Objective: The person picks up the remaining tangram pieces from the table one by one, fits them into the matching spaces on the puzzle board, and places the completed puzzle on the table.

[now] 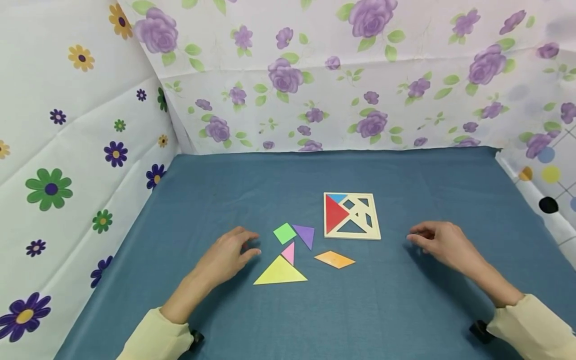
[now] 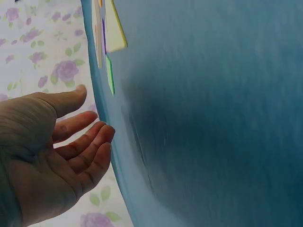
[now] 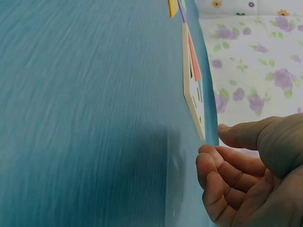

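Note:
A square wooden tangram tray (image 1: 352, 236) lies right of centre, with a red triangle (image 1: 335, 214) and a blue piece (image 1: 336, 198) set in its left part. Loose on the cloth to its left are a green square (image 1: 285, 233), a purple triangle (image 1: 306, 235), a pink triangle (image 1: 289, 253), a yellow triangle (image 1: 280, 272) and an orange parallelogram (image 1: 335, 259). My left hand (image 1: 227, 254) hovers left of the loose pieces, fingers loosely bent, holding nothing. Off to the tray's right, my right hand (image 1: 443, 243) is likewise raised above the cloth with nothing in it.
A blue-grey cloth (image 1: 360, 320) covers the table. Behind it hangs a white sheet with purple flowers (image 1: 285, 75), and another flowered sheet (image 1: 51, 189) closes the left side. Dark wrist bands (image 1: 481, 331) show under the cuffs.

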{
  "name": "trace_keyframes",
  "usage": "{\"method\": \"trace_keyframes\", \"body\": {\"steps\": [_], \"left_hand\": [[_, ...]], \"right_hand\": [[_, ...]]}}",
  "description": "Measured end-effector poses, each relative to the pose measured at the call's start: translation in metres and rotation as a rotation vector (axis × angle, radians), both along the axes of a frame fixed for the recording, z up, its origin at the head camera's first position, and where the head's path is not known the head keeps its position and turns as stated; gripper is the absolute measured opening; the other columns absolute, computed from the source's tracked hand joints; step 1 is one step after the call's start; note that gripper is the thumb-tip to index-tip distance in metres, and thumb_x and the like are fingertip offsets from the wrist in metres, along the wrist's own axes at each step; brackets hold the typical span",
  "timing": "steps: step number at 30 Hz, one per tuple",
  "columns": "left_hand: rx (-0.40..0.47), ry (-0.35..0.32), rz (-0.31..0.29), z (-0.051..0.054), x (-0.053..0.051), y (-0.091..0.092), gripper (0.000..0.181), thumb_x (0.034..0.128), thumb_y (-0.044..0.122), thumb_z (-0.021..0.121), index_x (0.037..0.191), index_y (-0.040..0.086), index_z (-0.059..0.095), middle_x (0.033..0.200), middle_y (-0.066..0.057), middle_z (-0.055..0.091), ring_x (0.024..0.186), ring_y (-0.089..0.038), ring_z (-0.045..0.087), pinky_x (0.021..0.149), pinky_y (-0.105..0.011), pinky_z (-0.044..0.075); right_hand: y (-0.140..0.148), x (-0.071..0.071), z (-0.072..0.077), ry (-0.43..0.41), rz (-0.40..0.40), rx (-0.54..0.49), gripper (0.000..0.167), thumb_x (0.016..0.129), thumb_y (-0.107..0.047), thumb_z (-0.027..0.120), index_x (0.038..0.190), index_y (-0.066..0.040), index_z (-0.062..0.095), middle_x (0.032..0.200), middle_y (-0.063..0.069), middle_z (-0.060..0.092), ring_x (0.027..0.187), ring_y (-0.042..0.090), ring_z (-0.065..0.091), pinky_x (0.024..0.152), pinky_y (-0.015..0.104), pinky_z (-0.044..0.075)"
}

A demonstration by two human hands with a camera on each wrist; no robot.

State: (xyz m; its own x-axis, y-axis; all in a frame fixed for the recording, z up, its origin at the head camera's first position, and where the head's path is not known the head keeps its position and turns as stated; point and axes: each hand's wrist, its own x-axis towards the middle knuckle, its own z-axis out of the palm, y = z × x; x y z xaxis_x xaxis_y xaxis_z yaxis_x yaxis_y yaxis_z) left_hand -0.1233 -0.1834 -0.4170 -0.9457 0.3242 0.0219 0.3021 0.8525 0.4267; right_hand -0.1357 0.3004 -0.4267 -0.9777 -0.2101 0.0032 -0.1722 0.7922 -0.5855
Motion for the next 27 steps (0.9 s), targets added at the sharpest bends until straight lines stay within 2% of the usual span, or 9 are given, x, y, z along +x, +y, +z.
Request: {"method": "trace_keyframes", "body": {"steps": [7,14,19,27], "left_hand": [[-0.01,0.011,-0.061,-0.001,0.009,0.014,0.036,0.0926,0.019,0.08,0.124,0.004,0.072,0.115,-0.007,0.066,0.092,-0.019,0.064,0.079,-0.04,0.054],[-0.029,0.027,-0.068,-0.005,0.015,0.015,0.036,0.0924,0.02,0.08,0.124,0.004,0.072,0.115,-0.009,0.065,0.096,-0.022,0.065,0.084,-0.043,0.055],[-0.032,0.033,-0.073,-0.005,0.017,0.015,0.038,0.0921,0.02,0.081,0.124,0.003,0.072,0.116,-0.01,0.065,0.1,-0.024,0.065,0.087,-0.045,0.055],[-0.091,-0.059,-0.086,-0.001,0.017,0.021,0.043,0.0939,0.025,0.079,0.131,0.005,0.069,0.127,-0.013,0.064,0.12,-0.032,0.061,0.1,-0.05,0.051]], "right_hand": [[-0.029,-0.011,0.001,-0.051,0.007,-0.038,0.025,0.099,-0.022,0.072,0.111,-0.001,0.075,0.087,0.003,0.074,0.066,0.017,0.065,0.057,0.032,0.051],[-0.051,-0.019,0.0,-0.077,0.027,-0.018,0.02,0.098,-0.021,0.073,0.104,-0.004,0.078,0.079,0.001,0.071,0.063,0.018,0.062,0.056,0.033,0.049],[-0.061,-0.025,-0.001,-0.106,-0.002,-0.001,0.018,0.097,-0.024,0.074,0.095,-0.006,0.079,0.07,0.0,0.067,0.061,0.017,0.059,0.056,0.033,0.047],[-0.065,-0.03,-0.002,-0.158,-0.018,0.014,0.017,0.095,-0.021,0.077,0.088,-0.005,0.079,0.066,0.001,0.066,0.06,0.017,0.057,0.055,0.034,0.045]]}}
